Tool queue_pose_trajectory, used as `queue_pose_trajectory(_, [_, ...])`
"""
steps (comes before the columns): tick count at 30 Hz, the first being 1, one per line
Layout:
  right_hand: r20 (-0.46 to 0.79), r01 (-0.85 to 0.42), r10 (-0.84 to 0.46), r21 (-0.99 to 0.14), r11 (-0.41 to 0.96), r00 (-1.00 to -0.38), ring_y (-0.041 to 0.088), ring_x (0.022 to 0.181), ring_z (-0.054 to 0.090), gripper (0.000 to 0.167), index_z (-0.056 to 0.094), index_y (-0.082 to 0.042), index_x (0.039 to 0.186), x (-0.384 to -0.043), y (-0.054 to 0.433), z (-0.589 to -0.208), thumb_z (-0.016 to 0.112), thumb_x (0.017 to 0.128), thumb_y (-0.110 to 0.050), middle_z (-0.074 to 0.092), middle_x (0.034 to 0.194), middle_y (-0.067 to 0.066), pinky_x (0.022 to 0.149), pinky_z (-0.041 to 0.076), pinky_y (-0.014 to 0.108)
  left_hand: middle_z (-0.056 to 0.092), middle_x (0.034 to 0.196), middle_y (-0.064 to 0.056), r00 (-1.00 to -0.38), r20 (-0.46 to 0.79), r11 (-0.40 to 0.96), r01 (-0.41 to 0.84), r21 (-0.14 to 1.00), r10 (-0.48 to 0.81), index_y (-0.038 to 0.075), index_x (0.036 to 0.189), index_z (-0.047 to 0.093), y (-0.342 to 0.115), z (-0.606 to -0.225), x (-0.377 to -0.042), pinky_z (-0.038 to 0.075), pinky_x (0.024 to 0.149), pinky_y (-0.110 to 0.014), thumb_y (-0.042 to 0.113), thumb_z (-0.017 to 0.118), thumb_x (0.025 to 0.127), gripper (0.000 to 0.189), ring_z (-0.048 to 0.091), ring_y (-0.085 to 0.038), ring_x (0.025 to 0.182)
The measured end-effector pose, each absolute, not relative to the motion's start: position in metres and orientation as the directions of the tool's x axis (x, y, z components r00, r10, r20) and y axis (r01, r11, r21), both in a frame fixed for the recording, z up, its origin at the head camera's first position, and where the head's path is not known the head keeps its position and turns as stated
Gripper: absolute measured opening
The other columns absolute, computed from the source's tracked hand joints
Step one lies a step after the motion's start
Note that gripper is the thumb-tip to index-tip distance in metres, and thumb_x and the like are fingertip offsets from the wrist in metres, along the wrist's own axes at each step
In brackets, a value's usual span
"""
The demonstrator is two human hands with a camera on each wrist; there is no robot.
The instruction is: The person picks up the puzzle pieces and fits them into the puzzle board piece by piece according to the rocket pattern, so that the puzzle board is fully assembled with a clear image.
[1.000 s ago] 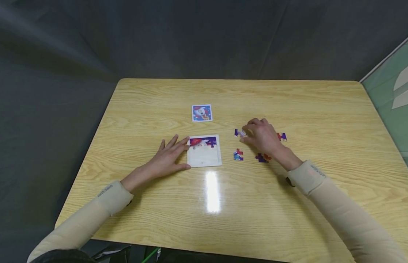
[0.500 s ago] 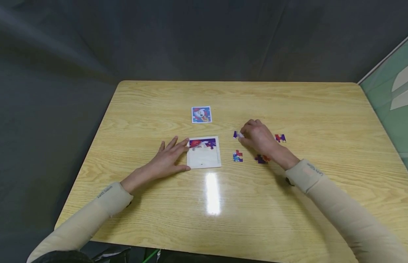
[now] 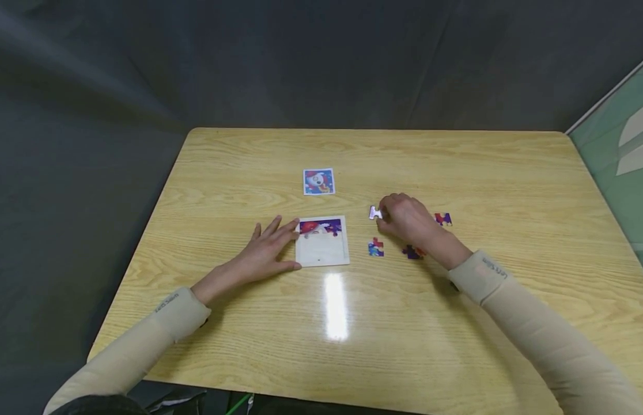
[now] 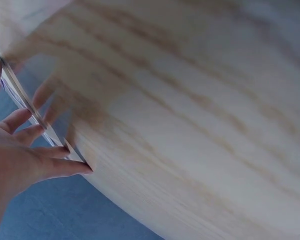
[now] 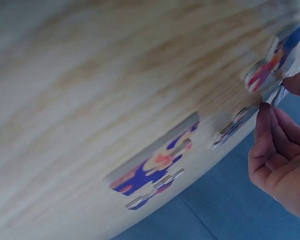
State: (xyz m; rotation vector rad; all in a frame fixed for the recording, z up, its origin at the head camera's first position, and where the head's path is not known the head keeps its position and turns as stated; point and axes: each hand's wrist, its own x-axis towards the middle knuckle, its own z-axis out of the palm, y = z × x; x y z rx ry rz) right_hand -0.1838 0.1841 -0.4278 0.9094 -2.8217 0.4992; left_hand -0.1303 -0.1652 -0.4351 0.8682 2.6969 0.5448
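Puzzle piece [image 3: 375,212] now tilts, pinched by right hand [image 3: 407,221]; left hand [image 3: 264,249], spread wide, touches tray [image 3: 321,249]; loose pinch could drop it.

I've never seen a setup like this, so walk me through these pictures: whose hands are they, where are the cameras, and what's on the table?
There's no machine: these are a person's two bare hands. The wide view comes from a camera on the person's head, looking forward and down. The two close, tilted views come from cameras worn on each wrist.

On the wood-grain table lie a white puzzle tray, filled only along its top, a small square picture card beyond it, and loose jigsaw pieces to the right.

The left hand rests spread against the tray's left edge. The right hand pinches one jigsaw piece; the right wrist view shows that grip closely.
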Motion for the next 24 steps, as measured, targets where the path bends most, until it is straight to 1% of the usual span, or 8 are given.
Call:
queue_pose_trajectory(3, [0.238, -0.596, -0.547, -0.279, 0.753, -0.802, 0.024, 0.071, 0.058, 0.017, 0.065, 0.006, 0.091, -0.1844, 0.1844, -0.4286, 0.072, 0.080, -0.006, 0.063, 0.079, 0.012, 0.062, 0.053, 0.036, 0.016, 0.160, -0.003, -0.790, -0.128, 0.755, 0.504, 0.420, 0.599, 0.012, 0.144, 0.042, -0.1651, -0.4352, -0.1302, 0.002, 0.109, -0.068, 0.052, 0.062, 0.089, 0.071, 0.004, -0.037, 0.146])
queue_pose_trajectory(6, [0.240, -0.596, -0.546, -0.291, 0.748, -0.803, 0.025, 0.073, 0.059, 0.020, 0.065, 0.007, 0.094, -0.1845, 0.1848, -0.4292, 0.072, 0.081, -0.007, 0.064, 0.081, 0.013, 0.064, 0.054, 0.037, 0.016, 0.160, -0.003, -0.791, -0.129, 0.757, 0.505, 0.415, 0.598, 0.012, 0.144, 0.042, -0.1651, -0.4355, -0.1304, 0.002, 0.109, -0.069, 0.053, 0.061, 0.089, 0.071, 0.005, -0.037, 0.146])
queue_pose_trajectory(13, [0.162, -0.554, -0.534, -0.345, 0.758, -0.830, 0.026, 0.080, 0.059, 0.022, 0.065, 0.007, 0.101, -0.1843, 0.1869, -0.4267, 0.070, 0.087, -0.009, 0.063, 0.088, 0.014, 0.070, 0.054, 0.039, 0.017, 0.160, -0.003, -0.791, -0.129, 0.757, 0.505, 0.415, 0.599, 0.012, 0.144, 0.042, -0.1649, -0.4355, -0.1305, 0.002, 0.109, -0.069, 0.052, 0.062, 0.089, 0.070, 0.005, -0.037, 0.146])
queue_pose_trajectory(15, [0.150, -0.558, -0.543, -0.348, 0.753, -0.826, 0.026, 0.081, 0.059, 0.022, 0.065, 0.007, 0.102, -0.1842, 0.1870, -0.4249, 0.070, 0.088, -0.009, 0.063, 0.089, 0.015, 0.071, 0.054, 0.039, 0.017, 0.160, -0.004, -0.790, -0.128, 0.757, 0.507, 0.411, 0.599, 0.012, 0.143, 0.042, -0.1650, -0.4360, -0.1306, 0.003, 0.109, -0.069, 0.052, 0.062, 0.089, 0.070, 0.005, -0.038, 0.146])
queue_pose_trajectory(19, [0.144, -0.574, -0.562, -0.342, 0.744, -0.814, 0.026, 0.080, 0.059, 0.022, 0.066, 0.008, 0.102, -0.1843, 0.1874, -0.4229, 0.071, 0.087, -0.008, 0.063, 0.089, 0.015, 0.071, 0.054, 0.038, 0.017, 0.160, -0.004, -0.790, -0.125, 0.756, 0.510, 0.410, 0.601, 0.012, 0.143, 0.043, -0.1647, -0.4362, -0.1306, 0.003, 0.109, -0.069, 0.052, 0.061, 0.089, 0.070, 0.006, -0.038, 0.146])
queue_pose_trajectory(24, [0.180, -0.616, -0.593, -0.327, 0.716, -0.785, 0.024, 0.077, 0.058, 0.020, 0.068, 0.007, 0.099, -0.1843, 0.1883, -0.4245, 0.072, 0.084, -0.005, 0.064, 0.087, 0.014, 0.067, 0.054, 0.035, 0.016, 0.160, -0.004, -0.790, -0.127, 0.757, 0.508, 0.411, 0.599, 0.012, 0.143, 0.043, -0.1648, -0.4360, -0.1302, 0.003, 0.109, -0.069, 0.053, 0.061, 0.089, 0.070, 0.005, -0.038, 0.146])
